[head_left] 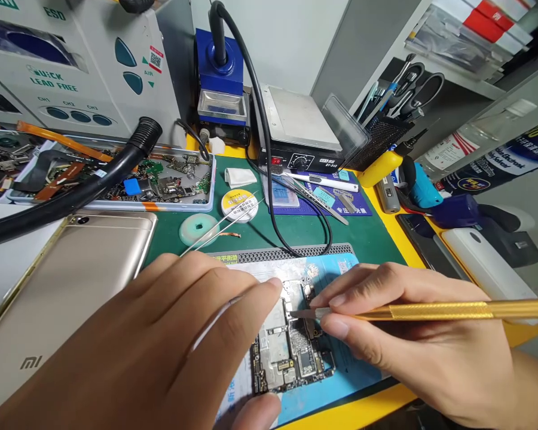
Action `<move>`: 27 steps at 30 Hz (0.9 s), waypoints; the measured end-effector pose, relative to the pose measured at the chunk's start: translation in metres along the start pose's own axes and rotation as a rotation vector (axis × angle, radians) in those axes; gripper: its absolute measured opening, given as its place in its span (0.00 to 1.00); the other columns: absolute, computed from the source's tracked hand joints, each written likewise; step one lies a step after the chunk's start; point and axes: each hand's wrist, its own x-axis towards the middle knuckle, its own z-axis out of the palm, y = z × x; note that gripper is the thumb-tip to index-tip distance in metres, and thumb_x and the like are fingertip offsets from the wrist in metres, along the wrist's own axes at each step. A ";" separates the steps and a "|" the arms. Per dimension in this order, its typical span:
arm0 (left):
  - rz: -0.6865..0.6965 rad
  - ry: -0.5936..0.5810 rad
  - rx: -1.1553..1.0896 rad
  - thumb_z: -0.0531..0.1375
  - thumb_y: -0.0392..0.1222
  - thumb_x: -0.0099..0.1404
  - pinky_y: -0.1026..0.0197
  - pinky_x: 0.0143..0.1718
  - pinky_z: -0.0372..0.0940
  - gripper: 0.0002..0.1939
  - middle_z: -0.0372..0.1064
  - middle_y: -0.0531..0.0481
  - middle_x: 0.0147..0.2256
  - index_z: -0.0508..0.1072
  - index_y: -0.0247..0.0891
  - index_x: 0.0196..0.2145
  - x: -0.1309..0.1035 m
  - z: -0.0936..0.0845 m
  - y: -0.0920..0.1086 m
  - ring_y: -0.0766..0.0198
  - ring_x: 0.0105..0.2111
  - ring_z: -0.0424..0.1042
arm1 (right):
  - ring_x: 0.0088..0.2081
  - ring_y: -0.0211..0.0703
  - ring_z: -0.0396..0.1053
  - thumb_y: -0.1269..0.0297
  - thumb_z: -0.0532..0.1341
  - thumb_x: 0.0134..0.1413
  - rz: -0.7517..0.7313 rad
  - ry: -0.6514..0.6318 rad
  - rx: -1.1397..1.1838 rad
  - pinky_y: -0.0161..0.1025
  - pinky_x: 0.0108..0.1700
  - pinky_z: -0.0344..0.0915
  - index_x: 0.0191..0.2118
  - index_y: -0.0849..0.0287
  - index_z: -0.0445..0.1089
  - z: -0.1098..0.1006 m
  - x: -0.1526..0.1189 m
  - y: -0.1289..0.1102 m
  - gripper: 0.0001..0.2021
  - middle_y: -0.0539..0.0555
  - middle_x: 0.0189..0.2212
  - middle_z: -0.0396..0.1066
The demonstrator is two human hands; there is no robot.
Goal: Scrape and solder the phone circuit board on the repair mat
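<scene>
A phone circuit board lies on a blue and white printed mat. My left hand reaches over its left side, the index fingertip at the upper edge and the thumb by the lower edge, bracing the board between them. My right hand grips a craft knife with a gold knurled handle, fingers pinched near the blade. The blade's tip meets the board's upper middle, at the border of a silver shield. Beyond my left knuckles, two thin silver prongs stick out; their other end is hidden.
A gold phone lies at left, below a tray of phone parts crossed by a black hose. Behind the mat sit a green roll, a round tin, a heating plate and a looping black cable.
</scene>
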 end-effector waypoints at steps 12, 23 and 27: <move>-0.072 0.024 -0.067 0.78 0.58 0.69 0.22 0.75 0.81 0.41 0.84 0.40 0.59 0.79 0.50 0.76 0.011 0.014 0.010 0.28 0.68 0.80 | 0.30 0.49 0.94 0.68 0.98 0.52 0.061 -0.010 -0.015 0.33 0.38 0.91 0.35 0.49 0.98 0.006 0.011 -0.006 0.14 0.55 0.32 0.95; 0.058 0.054 -0.031 0.67 0.48 0.84 0.36 0.72 0.74 0.25 0.85 0.45 0.60 0.79 0.47 0.74 -0.007 0.007 -0.002 0.40 0.64 0.80 | 0.23 0.38 0.75 0.73 0.96 0.52 0.191 -0.023 0.161 0.30 0.23 0.74 0.38 0.53 0.96 -0.005 -0.001 0.008 0.15 0.54 0.28 0.89; 0.085 0.007 -0.048 0.62 0.40 0.88 0.38 0.73 0.68 0.20 0.85 0.48 0.61 0.78 0.45 0.72 -0.008 0.004 -0.006 0.46 0.63 0.78 | 0.23 0.39 0.75 0.72 0.97 0.49 0.201 -0.019 0.160 0.30 0.23 0.74 0.36 0.54 0.96 0.001 0.004 0.002 0.15 0.54 0.26 0.88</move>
